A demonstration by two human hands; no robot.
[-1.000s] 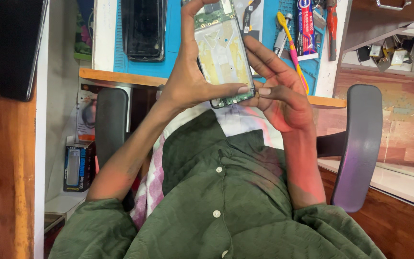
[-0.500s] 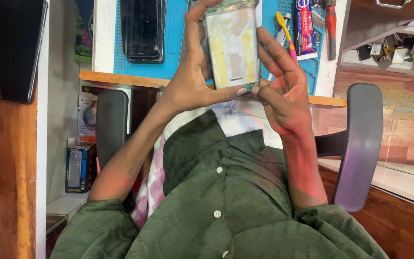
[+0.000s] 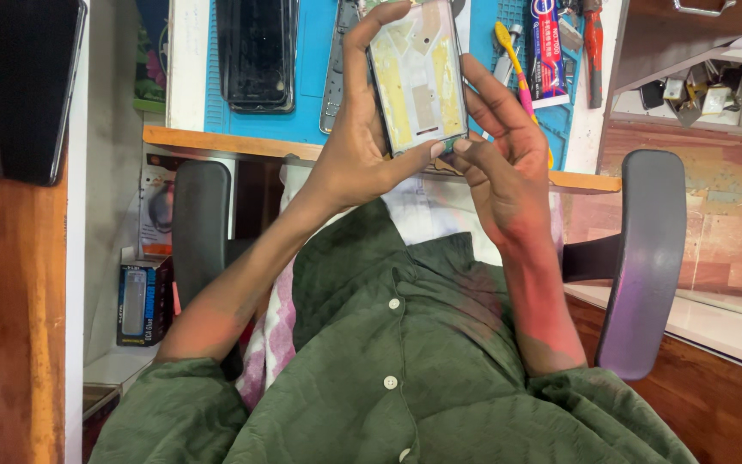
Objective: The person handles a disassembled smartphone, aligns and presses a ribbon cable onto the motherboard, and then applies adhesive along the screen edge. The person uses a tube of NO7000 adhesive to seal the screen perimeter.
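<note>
While a dark phone (image 3: 257, 53) lies flat on the blue mat (image 3: 313, 82), the left hand (image 3: 355, 146) wraps the opened phone frame (image 3: 418, 77), raised above the worktop (image 3: 242, 144) for inspection. Right hand (image 3: 495, 163) pinches its lower edge, steadying. Frame top cut off; tools (image 3: 551, 43) at right blurred, partly hidden.

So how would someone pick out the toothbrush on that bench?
Start at the blue mat on the bench. Right of the opened phone held in both hands lies the toothbrush. Its yellow head and pink handle set it apart from the red-handled pliers.
</note>
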